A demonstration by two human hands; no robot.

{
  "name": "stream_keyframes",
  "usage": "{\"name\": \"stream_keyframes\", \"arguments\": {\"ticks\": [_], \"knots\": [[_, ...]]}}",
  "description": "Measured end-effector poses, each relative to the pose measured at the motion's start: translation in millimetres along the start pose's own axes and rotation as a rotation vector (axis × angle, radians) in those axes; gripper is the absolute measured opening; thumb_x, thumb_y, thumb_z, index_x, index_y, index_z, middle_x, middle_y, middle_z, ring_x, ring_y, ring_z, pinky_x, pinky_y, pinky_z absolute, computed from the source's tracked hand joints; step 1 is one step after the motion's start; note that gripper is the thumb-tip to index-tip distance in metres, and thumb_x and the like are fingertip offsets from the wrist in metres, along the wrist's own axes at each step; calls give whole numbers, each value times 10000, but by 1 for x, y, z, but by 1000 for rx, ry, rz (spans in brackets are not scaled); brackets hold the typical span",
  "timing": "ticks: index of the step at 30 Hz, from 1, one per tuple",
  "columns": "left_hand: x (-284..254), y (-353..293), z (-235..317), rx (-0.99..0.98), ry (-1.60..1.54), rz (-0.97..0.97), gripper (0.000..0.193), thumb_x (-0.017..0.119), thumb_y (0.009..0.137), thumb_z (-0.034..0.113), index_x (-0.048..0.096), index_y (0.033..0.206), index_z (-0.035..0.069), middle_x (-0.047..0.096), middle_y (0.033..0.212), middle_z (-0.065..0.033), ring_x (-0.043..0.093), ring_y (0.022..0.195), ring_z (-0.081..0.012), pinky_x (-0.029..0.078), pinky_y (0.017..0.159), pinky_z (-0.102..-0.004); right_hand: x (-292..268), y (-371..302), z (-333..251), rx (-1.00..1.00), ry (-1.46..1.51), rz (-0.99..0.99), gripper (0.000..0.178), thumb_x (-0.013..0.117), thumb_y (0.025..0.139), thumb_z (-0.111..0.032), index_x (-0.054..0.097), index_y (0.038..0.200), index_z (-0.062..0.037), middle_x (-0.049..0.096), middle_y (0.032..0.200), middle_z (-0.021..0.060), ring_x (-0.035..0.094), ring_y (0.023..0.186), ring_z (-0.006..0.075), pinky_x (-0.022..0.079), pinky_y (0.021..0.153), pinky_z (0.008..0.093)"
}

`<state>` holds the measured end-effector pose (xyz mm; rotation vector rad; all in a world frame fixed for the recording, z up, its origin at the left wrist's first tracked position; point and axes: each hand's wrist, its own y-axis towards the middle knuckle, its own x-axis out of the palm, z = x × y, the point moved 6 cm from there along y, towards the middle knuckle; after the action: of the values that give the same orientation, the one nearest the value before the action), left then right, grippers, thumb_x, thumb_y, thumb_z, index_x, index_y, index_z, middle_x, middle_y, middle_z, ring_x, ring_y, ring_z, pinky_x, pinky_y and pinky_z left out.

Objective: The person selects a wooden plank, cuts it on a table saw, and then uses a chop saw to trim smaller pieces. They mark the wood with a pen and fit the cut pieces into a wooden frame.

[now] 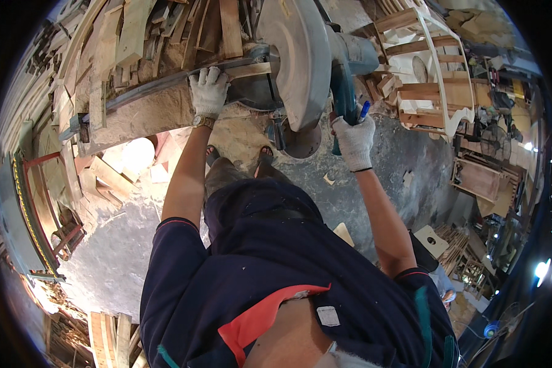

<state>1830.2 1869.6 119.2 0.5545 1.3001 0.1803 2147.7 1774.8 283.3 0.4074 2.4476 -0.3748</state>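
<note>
My left hand (208, 93), in a white knit glove, is closed with its fingers bent over a short pale wooden strip (249, 70) and the long metal fence behind it. The strip's right end lies beside the miter saw (300, 67). The saw's large grey guard hides most of the blade, whose lower part (303, 144) shows beneath. My right hand (354, 142), also gloved, is wrapped round the saw's teal handle (343, 92). A blue-capped pen (364, 110) sticks up from that same hand.
Many offcuts and boards (132, 34) are piled behind the metal fence (144, 92). A pale wooden frame (438, 73) stands at the far right. More wood scraps (107, 178) lie below the sawdust-covered bench (159, 116) at left. My sandalled feet stand on the grey floor (405, 190).
</note>
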Motion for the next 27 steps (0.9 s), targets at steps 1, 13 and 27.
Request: {"name": "stream_keyframes", "arguments": {"ticks": [1, 13, 27], "knots": [[0, -1, 0, 6, -3, 0, 191, 737, 833, 327, 714, 941, 172, 589, 1040, -24, 564, 1055, -260, 437, 877, -517, 1, -1, 2, -5, 6, -2, 150, 718, 799, -150, 678, 875, -26, 632, 677, 34, 585, 595, 133, 477, 595, 319], [3, -5, -1, 7, -9, -6, 223, 762, 790, 302, 702, 961, 171, 568, 1077, -27, 549, 1082, -267, 434, 904, -552, 8, -3, 14, 20, 20, 12, 166, 724, 796, -120, 695, 921, -14, 653, 710, 41, 594, 612, 132, 478, 596, 315], [4, -6, -2, 0, -12, 1, 218, 770, 771, 279, 704, 948, 169, 582, 1078, -27, 553, 1083, -276, 433, 917, -556, 6, -1, 15, 13, 12, 10, 191, 720, 777, -102, 705, 947, -17, 670, 744, 49, 608, 649, 136, 486, 630, 312]]}}
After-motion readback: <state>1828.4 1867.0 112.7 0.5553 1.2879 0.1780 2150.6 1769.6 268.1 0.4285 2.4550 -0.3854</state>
